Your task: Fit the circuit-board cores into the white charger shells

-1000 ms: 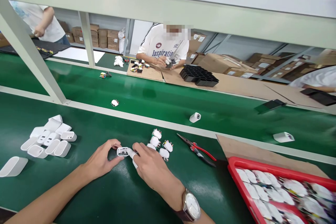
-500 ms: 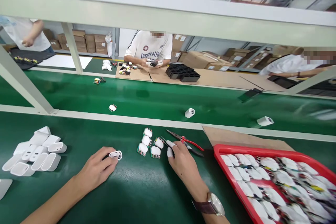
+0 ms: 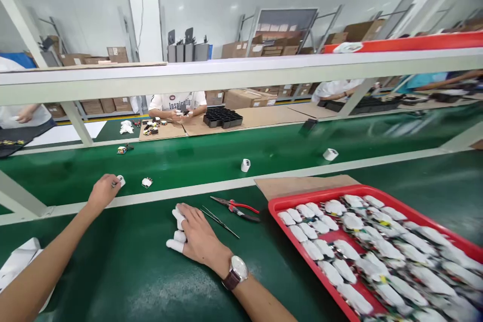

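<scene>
Over the green conveyor belt, my left hand [image 3: 102,194] is closed on a small white plastic housing [image 3: 121,181], its open end showing past the fingertips. A circuit board with a white cover [image 3: 147,182] lies on the belt just right of it. My right hand [image 3: 202,239], with white finger cots and a wristwatch, rests low over the bench, fingers stretched toward the left. What lies beneath that palm is hidden. Beside it are metal tweezers [image 3: 221,222], out of the hand, and red-handled pliers [image 3: 236,206].
A red tray [image 3: 320,276] of white-covered boards fills the right, with cardboard [image 3: 305,186] behind it. White housings [image 3: 22,256] sit at lower left, partly behind my left forearm. More housings [image 3: 245,165] stand on the belt. A metal rail [image 3: 226,75] crosses above; a co-worker [image 3: 179,103] sits opposite.
My left hand has moved forward from the bench to over the belt with the housing. My right hand has let go of the tweezers and shifted left over where the small boards lay. The view has tilted up.
</scene>
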A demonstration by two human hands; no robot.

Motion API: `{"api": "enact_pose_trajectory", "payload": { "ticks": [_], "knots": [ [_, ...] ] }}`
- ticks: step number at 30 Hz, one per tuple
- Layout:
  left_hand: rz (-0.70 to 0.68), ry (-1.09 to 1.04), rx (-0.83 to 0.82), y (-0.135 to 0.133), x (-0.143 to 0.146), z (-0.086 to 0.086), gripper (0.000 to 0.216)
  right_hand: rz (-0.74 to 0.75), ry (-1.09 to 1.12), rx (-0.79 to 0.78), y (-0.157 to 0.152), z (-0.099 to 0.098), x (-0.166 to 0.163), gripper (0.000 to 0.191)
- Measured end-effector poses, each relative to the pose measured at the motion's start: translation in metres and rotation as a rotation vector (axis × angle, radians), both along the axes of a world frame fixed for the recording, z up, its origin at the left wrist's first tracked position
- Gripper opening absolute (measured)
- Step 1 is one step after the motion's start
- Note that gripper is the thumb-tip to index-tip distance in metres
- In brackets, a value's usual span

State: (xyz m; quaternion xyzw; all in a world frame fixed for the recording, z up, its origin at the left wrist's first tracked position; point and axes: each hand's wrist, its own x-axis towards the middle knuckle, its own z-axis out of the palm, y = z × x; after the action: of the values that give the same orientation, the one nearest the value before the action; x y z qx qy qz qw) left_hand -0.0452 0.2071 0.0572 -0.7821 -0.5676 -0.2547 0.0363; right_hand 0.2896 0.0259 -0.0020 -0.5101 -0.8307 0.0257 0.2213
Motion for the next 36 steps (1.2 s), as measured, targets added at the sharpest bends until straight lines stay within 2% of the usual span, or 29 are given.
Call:
{"api": "enact_pose_trajectory", "payload": {
  "ticks": [2,5,8,10,12,14,16,18,20,23,25,28,32,34,36],
  "knots": [
    [0.032,0.013,0.03,0.014,-0.001,-0.004,0.029,-0.021,0.028,0.008,-0.001,-0.003,0.006,0.066],
    [-0.021,0.019,0.097,0.012,0.022,-0.021,0.038,-0.038,0.031,0.001,-0.003,-0.007,0.008,0.07],
    [-0.213,0.014,0.106,0.009,0.06,-0.05,0.053,0.007,-0.022,0.057,-0.007,-0.01,0.0,0.079],
    [-0.346,0.012,0.081,0.018,0.085,-0.07,0.057,0.014,-0.073,0.133,-0.006,-0.012,-0.004,0.081],
    [-0.418,-0.014,0.073,0.032,0.105,-0.082,0.055,0.006,-0.128,0.194,-0.003,-0.014,-0.004,0.078],
    [-0.422,-0.073,0.091,0.039,0.12,-0.083,0.049,-0.01,-0.16,0.227,0.0,-0.015,-0.001,0.076],
    [-0.412,-0.133,0.1,0.027,0.125,-0.073,0.044,-0.032,-0.158,0.217,0.002,-0.014,0.002,0.073],
    [-0.431,-0.162,0.067,-0.006,0.124,-0.059,0.041,-0.061,-0.123,0.171,0.001,-0.013,0.004,0.068],
    [-0.483,-0.146,-0.01,-0.052,0.12,-0.048,0.039,-0.09,-0.068,0.115,0.001,-0.011,0.005,0.062],
    [-0.549,-0.062,-0.136,-0.117,0.107,-0.037,0.037,-0.11,0.013,0.061,-0.001,-0.006,0.005,0.049],
    [-0.517,-0.051,-0.179,-0.145,0.085,-0.028,0.043,-0.082,0.032,0.069,-0.002,-0.002,0.005,0.04],
    [-0.308,-0.098,-0.11,-0.167,0.027,-0.004,0.048,0.026,0.074,0.17,-0.007,0.002,0.002,0.039],
    [-0.011,0.055,0.027,-0.196,-0.061,0.029,0.028,0.192,0.032,0.307,-0.01,-0.009,-0.009,0.029],
    [0.081,0.192,0.001,-0.216,-0.087,0.034,0.024,0.326,-0.028,0.371,-0.005,-0.023,-0.015,0.021],
    [0.139,0.278,-0.071,-0.235,-0.096,0.03,0.024,0.384,-0.012,0.425,0.003,-0.037,-0.021,0.028]
  ]
}}
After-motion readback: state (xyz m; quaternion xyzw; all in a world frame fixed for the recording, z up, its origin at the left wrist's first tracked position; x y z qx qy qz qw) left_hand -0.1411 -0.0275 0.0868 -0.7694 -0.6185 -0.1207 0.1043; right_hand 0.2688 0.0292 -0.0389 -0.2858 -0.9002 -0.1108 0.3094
